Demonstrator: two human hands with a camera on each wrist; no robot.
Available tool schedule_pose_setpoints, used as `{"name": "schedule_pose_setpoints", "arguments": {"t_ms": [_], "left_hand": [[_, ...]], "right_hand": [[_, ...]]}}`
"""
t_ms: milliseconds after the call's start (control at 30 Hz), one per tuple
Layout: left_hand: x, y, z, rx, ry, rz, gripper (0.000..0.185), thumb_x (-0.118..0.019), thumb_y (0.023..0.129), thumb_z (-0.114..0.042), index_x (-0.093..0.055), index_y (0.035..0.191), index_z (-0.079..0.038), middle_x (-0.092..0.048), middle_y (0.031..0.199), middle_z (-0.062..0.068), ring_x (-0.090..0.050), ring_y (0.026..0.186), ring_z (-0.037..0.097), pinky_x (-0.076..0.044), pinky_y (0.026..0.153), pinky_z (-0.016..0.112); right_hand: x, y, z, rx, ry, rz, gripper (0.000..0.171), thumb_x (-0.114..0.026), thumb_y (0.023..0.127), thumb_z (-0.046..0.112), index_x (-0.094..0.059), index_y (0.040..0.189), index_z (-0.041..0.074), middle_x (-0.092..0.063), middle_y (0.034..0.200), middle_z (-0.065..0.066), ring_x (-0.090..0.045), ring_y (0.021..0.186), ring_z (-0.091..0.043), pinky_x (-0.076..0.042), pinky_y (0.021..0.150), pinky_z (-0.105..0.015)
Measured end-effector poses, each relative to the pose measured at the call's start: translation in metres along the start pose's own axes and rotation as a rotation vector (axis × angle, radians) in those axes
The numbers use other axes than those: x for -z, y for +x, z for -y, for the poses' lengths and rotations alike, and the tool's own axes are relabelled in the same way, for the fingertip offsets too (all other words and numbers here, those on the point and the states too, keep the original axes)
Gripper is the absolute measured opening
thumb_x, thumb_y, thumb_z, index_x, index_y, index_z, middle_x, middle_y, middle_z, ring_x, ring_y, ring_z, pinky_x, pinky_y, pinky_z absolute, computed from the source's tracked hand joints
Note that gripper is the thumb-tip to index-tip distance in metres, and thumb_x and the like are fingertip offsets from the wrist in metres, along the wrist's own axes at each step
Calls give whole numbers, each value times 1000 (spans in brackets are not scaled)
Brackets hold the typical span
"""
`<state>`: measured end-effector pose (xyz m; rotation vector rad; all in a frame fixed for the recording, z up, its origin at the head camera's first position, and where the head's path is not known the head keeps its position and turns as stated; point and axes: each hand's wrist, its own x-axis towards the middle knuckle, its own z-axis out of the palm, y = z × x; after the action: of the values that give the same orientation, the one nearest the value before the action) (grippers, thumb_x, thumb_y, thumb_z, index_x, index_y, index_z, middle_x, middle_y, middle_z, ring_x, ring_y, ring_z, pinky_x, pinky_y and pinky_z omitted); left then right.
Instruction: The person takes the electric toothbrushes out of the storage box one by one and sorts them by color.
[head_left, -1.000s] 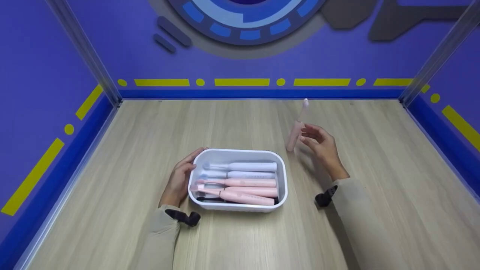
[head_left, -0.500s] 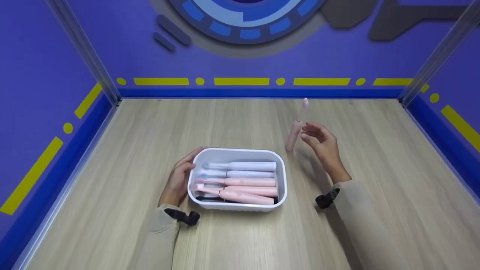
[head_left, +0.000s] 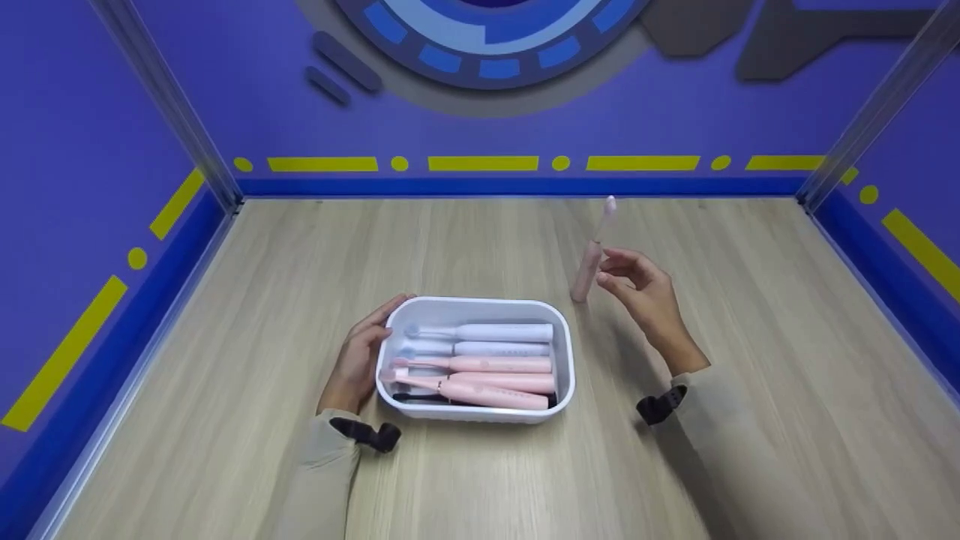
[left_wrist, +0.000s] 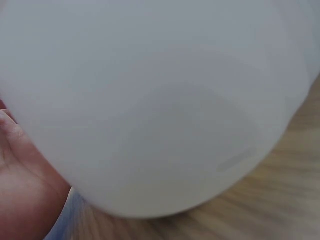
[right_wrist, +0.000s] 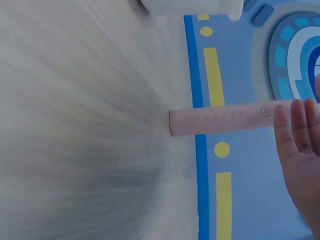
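Note:
A pink electric toothbrush [head_left: 586, 271] stands upright on the table, slightly tilted in the head view. My right hand [head_left: 640, 292] is just to its right, fingers loosely extended; whether the fingertips touch the handle I cannot tell. In the right wrist view the fingers [right_wrist: 300, 127] overlap the upper handle, above the power button. My left hand [head_left: 358, 367] holds the left end of a white plastic bin [head_left: 480, 414], thumb by the rim and fingers reaching round the far corner. Inside lie white toothbrushes [head_left: 504, 332], pink toothbrushes [head_left: 495, 391] and something black beneath them.
The wood-grain table [head_left: 480, 480] is bounded by blue-purple panels at the back [head_left: 480, 135] and both sides. Wrist cameras [head_left: 660, 405] sit on both forearms. The bin's wall [left_wrist: 150, 100] fills most of the left wrist view.
My right hand drew slightly away from the upright toothbrush, then came back close to it. The toothbrush, the bin and my left hand hold their places.

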<state>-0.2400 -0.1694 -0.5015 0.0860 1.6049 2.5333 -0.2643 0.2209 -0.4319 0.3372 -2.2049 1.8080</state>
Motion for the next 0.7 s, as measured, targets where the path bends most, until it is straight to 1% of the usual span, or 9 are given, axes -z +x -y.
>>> {"name": "schedule_pose_setpoints", "arguments": {"t_ms": [133,300,500,700], "left_hand": [[-1,0,0,2,5,-10,58,-29,87,8,-36,144,6,-37,153,15,-27,145,19,-15,121,34],[-1,0,0,2,-9,-18,58,-29,86,7,-37,144,6,-39,152,14,-28,144,18,-17,120,34],[-1,-1,0,1,-2,-20,57,-30,87,7,-36,144,7,-36,153,15,-27,145,19,-16,121,35],[0,0,0,7,-25,4,58,-27,87,8,-34,145,7,-33,154,17,-27,144,21,-17,121,37]], "right_hand": [[3,1,-11,-1,-24,65,40,-70,85,8,-60,123,-2,-63,112,-18,-61,98,-7,-51,84,-15],[1,-1,-5,4,-54,140,41,-70,86,11,-60,125,2,-63,112,-18,-61,100,-9,-51,85,-16],[-6,-3,6,-29,-95,256,44,-71,86,15,-59,127,5,-64,112,-15,-61,101,-8,-52,85,-16],[-17,-3,17,-12,-94,381,44,-68,87,8,-57,128,1,-64,110,-19,-62,99,-11,-52,87,-19]]}}
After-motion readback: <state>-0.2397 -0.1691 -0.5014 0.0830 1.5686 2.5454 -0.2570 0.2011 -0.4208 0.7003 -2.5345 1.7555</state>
